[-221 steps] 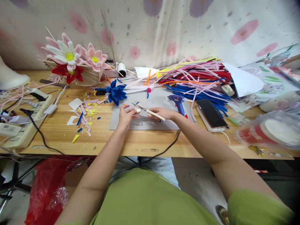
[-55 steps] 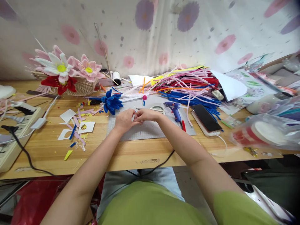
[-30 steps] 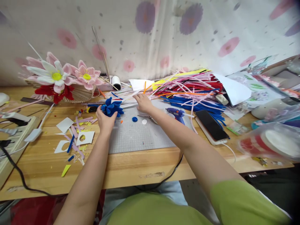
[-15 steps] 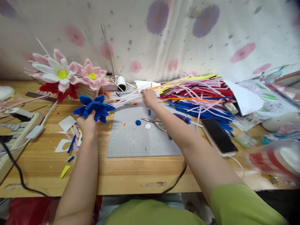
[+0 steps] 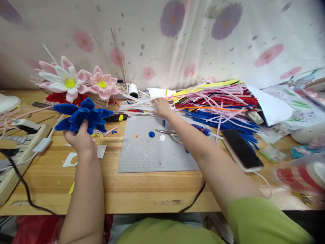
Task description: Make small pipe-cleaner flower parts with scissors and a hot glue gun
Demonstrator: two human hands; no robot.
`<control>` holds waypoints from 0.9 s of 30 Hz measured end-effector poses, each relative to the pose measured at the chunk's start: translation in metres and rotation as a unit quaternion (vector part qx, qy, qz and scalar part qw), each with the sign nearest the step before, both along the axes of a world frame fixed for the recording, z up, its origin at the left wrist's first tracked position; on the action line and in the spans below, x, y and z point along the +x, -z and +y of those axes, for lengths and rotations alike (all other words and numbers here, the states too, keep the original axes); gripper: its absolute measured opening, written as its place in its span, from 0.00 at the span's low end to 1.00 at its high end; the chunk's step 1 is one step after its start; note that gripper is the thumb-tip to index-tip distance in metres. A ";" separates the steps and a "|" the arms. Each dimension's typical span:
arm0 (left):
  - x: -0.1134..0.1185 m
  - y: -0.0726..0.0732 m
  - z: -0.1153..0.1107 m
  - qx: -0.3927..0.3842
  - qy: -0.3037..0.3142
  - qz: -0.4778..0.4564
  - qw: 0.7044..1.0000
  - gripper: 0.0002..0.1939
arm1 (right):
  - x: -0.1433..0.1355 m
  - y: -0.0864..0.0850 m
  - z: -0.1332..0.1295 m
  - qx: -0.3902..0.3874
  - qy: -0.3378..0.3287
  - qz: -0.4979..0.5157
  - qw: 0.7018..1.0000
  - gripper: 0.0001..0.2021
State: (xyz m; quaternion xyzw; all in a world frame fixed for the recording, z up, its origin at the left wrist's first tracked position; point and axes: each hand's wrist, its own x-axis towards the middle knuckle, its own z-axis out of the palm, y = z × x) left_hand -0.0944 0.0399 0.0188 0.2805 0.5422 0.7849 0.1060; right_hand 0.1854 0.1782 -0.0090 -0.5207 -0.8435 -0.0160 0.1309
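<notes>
My left hand holds a blue fuzzy flower from below, thumb pressed against its petals, over the left side of the desk. My right hand reaches to the back and rests palm down on white pipe cleaners, its fingers partly spread. Whether a stem lies beneath the fingertips is hidden. Below my right hand is a grey cutting mat. On it lie a blue fuzzy disc, a white paper disc, scissors and a blue glue gun partly behind my forearm.
Finished pink and white flowers stand at the back left. A black-and-yellow cutter lies left of the mat. Blue pipe cleaners and a phone are at right. A power strip borders the left side.
My left hand has moved left with the blue flower, turning its petals more upright and uncovering the cutter. My right hand stays at the white pipe cleaners, its fingers slightly more extended.
</notes>
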 end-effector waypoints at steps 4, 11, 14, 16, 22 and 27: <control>0.002 0.005 0.000 -0.031 0.003 -0.016 0.999 0.17 | -0.009 -0.002 -0.017 0.025 -0.139 -0.013 0.990 0.13; 0.007 0.009 0.001 -0.038 0.008 -0.058 0.998 0.17 | -0.001 0.003 -0.020 0.012 -0.106 -0.095 0.990 0.16; 0.011 0.008 0.002 -0.030 0.025 -0.053 0.998 0.17 | 0.003 0.004 -0.008 0.000 -0.050 -0.090 0.995 0.17; 0.013 0.009 0.001 -0.034 0.036 -0.041 0.998 0.17 | 0.003 0.004 -0.002 -0.023 -0.027 -0.085 0.996 0.20; 0.012 0.015 0.003 -0.066 0.031 -0.033 0.997 0.16 | 0.002 0.011 -0.001 -0.028 -0.039 -0.031 0.998 0.26; 0.011 0.015 0.009 -0.054 0.024 -0.040 0.997 0.16 | -0.011 0.012 -0.005 -0.022 -0.090 0.004 0.996 0.18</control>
